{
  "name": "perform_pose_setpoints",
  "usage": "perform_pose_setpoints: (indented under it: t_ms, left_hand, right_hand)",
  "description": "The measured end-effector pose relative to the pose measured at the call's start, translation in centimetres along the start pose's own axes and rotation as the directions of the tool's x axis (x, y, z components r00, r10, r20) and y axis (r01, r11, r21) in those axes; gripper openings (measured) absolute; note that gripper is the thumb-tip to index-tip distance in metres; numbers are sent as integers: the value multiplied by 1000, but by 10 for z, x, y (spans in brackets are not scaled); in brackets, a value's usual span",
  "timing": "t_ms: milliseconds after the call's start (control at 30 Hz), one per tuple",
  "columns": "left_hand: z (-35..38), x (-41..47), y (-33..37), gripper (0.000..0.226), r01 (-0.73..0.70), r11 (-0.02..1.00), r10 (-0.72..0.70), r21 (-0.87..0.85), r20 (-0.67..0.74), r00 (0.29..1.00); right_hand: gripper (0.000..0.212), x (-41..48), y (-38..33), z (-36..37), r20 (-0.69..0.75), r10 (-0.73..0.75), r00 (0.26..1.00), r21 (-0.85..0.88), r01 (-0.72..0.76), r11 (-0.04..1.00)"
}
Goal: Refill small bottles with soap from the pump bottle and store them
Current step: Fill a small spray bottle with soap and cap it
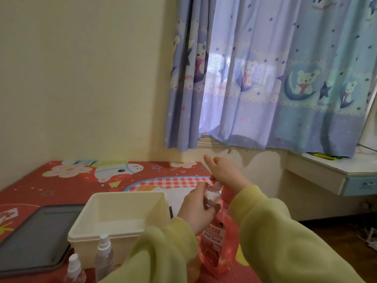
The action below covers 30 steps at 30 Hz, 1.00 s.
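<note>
The small clear bottle is held above the red cloth, close to its right edge, and is tilted against the neck of the pump bottle. The left hand grips it, with fingers curled round its body. The right hand is directly above, its wrist over the pink pump head and its lower fingers bent down toward the small bottle's top. One finger sticks out toward the wall. Whether this hand presses the pump or pinches the bottle top cannot be told.

The pump bottle stands upright near the right edge of the cloth, with red liquid inside and a red label facing the camera. The left sleeve crosses in front of its lower left side.

Just left of the hands is an open cream bin. Its right wall is near the left wrist. Two small spray bottles stand upright at the near edge, in front of the bin's left corner. A grey lid lies flat by the left edge, beside the bin.

Bare cloth stretches behind the bin to the far edge along the wall. Beyond the right edge are wood floor, a white desk with a blue drawer, and a bear-print curtain above.
</note>
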<state>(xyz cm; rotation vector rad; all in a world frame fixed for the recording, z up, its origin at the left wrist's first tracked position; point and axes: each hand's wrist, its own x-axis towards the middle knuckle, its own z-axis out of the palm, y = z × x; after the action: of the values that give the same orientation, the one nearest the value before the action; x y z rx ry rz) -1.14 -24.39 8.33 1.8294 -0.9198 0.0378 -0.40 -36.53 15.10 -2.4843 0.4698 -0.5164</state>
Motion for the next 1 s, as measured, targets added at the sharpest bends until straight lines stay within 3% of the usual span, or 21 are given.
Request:
perform_pose_setpoints:
  t_ms: [300, 433, 533, 1000]
  left_hand:
    - [0, 2, 6, 33, 68, 990, -72, -124, -33, 997]
    - [1, 3, 8, 35, 117, 985, -120, -131, -15, 993]
    - [1, 2, 10, 37, 129, 985, -131, -115, -4, 991]
    - [-4, -4, 8, 46, 170, 977, -166, -127, 40, 985]
  right_hand:
    - [46, 0, -10, -10, 7, -2, 1000, 18, 2, 1000]
    - [28, 3, -9, -11, -21, 17, 1000, 4, -17, 1000]
    - [27, 4, -10, -11, -36, 31, 999, -2, -31, 1000]
    - [23, -4, -5, -17, -374, -119, 920, -46, 109, 993]
